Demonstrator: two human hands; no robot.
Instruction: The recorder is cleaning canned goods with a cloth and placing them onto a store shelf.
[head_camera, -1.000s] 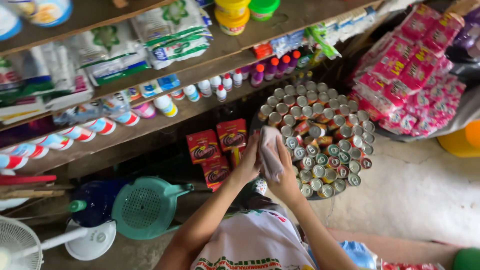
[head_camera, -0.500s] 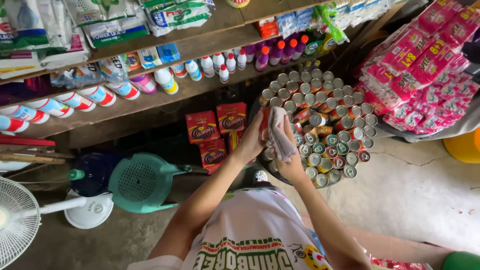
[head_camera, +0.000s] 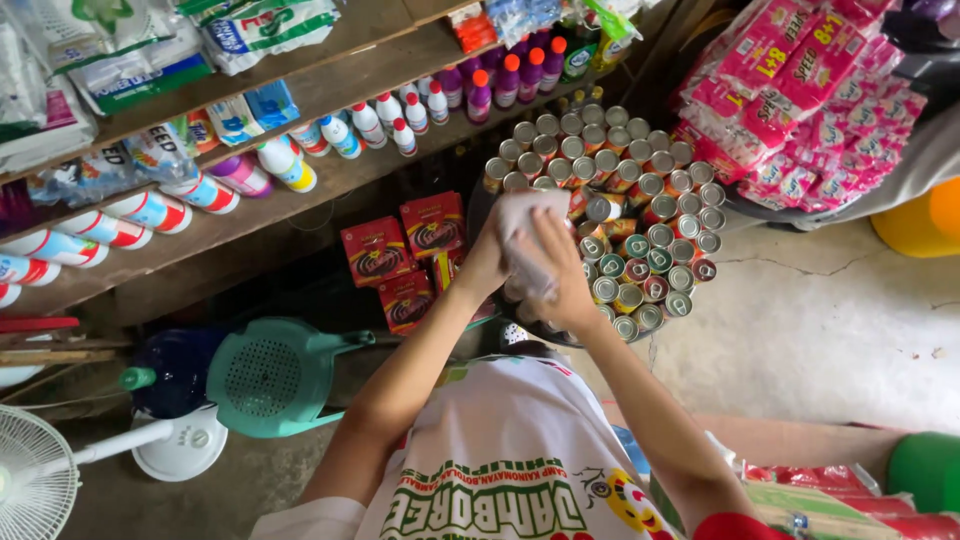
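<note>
Both your hands are together, clamped around a pale cloth (head_camera: 527, 238) over the stacked cans (head_camera: 640, 215); the left hand (head_camera: 487, 262) grips at nine o'clock, the right hand (head_camera: 562, 280) at four o'clock; whether a can sits inside the cloth is hidden. Keep the cloth snug, turn rather than scrub, and stay clear of the red boxes (head_camera: 405, 255) at nine o'clock.

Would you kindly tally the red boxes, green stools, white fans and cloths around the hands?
Red boxes: 3
Green stool: 1
White fan: 1
Cloth, gripped by left hand and right hand: 1
Total: 6
</note>
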